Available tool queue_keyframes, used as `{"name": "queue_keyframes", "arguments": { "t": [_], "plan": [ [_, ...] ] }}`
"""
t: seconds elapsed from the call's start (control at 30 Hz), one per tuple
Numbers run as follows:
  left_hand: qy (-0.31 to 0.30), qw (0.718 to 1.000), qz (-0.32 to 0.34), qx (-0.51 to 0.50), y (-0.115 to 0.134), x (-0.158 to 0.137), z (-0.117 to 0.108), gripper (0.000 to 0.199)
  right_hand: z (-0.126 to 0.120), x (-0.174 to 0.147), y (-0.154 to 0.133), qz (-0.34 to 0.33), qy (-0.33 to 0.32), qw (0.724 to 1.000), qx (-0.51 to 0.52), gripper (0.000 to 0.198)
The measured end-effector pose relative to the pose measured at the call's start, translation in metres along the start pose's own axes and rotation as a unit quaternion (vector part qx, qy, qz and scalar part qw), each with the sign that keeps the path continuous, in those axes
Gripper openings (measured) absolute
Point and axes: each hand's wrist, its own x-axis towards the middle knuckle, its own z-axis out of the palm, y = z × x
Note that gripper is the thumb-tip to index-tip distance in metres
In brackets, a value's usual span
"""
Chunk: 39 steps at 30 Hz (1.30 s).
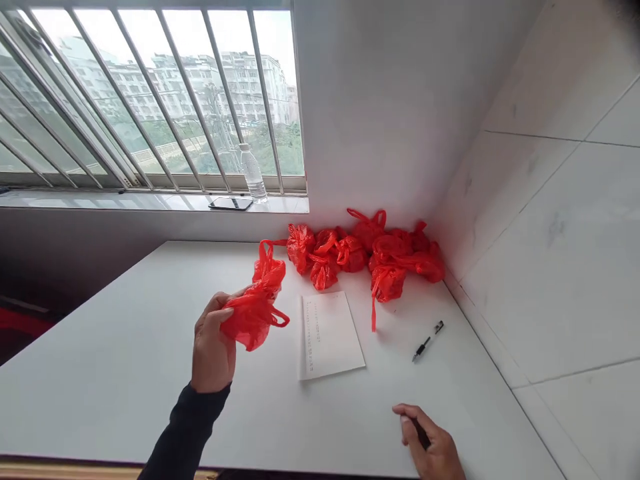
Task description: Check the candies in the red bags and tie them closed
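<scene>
Head view: left of the notebook point(333, 335), the left hand point(213, 343) raises a red plastic bag point(250, 320), thumb and fingers clamped on its side, perhaps so its loop handles stay free. Nearer the wearer and right of the notebook, the right hand point(434, 448) has thumb and forefinger apart, nothing seen between them (other fingers are hidden). Beyond the notebook, more red bags point(353, 255) bulge by the wall point(380, 133), probably gathered there to leave the pages uncovered; their contents cannot be made out. Farther back and left, a bottle point(251, 172) contains clear liquid point(255, 185).
</scene>
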Motion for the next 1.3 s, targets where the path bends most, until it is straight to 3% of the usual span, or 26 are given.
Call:
{"name": "queue_keyframes", "arguments": {
  "t": [0.13, 0.23, 0.37, 0.47, 0.6, 0.7, 0.77, 0.83, 0.93, 1.03, 1.2, 1.3],
  "plan": [
    [-0.064, 0.99, -0.118, -0.052, -0.002, -0.075, 0.013, 0.009, -0.018, 0.004, -0.057, -0.028, -0.094, 0.993, 0.065, 0.042],
    [-0.101, 0.964, -0.22, -0.107, -0.018, -0.119, 0.031, 0.013, -0.017, 0.007, -0.089, -0.109, -0.098, 0.986, 0.074, 0.039],
    [-0.151, 0.949, -0.243, -0.131, -0.032, -0.149, 0.051, 0.015, -0.011, 0.003, -0.1, -0.173, -0.104, 0.979, 0.026, 0.019],
    [-0.168, 0.963, -0.2, -0.071, -0.04, -0.147, 0.045, 0.016, -0.021, 0.0, -0.091, -0.183, -0.088, 0.979, 0.021, 0.02],
    [-0.091, 0.986, -0.111, 0.088, -0.058, -0.134, 0.011, 0.019, -0.045, 0.0, -0.071, -0.146, 0.006, 0.989, -0.006, 0.02],
    [-0.085, 0.98, -0.085, 0.158, -0.072, -0.138, -0.003, 0.021, -0.051, 0.0, -0.067, -0.138, -0.001, 0.989, -0.052, 0.02],
    [-0.118, 0.966, -0.014, 0.23, -0.078, -0.148, 0.003, 0.037, -0.045, 0.0, -0.073, -0.157, -0.023, 0.985, -0.062, 0.032],
    [-0.157, 0.931, 0.089, 0.316, -0.082, -0.157, 0.016, 0.049, -0.033, 0.002, -0.084, -0.168, -0.036, 0.983, -0.068, 0.045],
    [-0.188, 0.882, 0.177, 0.393, -0.086, -0.159, 0.031, 0.041, -0.019, 0.009, -0.096, -0.167, -0.06, 0.98, -0.087, 0.037],
    [-0.178, 0.879, 0.178, 0.405, -0.084, -0.149, 0.025, 0.011, -0.022, 0.014, -0.094, -0.157, -0.065, 0.982, -0.089, 0.027],
    [-0.082, 0.893, 0.144, 0.418, -0.068, -0.139, 0.002, 0.016, -0.048, 0.012, -0.082, -0.074, 0.021, 0.997, -0.017, 0.032],
    [-0.119, 0.893, 0.142, 0.409, -0.064, -0.144, 0.012, 0.031, -0.051, 0.011, -0.086, -0.061, -0.004, 0.998, 0.017, 0.033]
  ]
}}
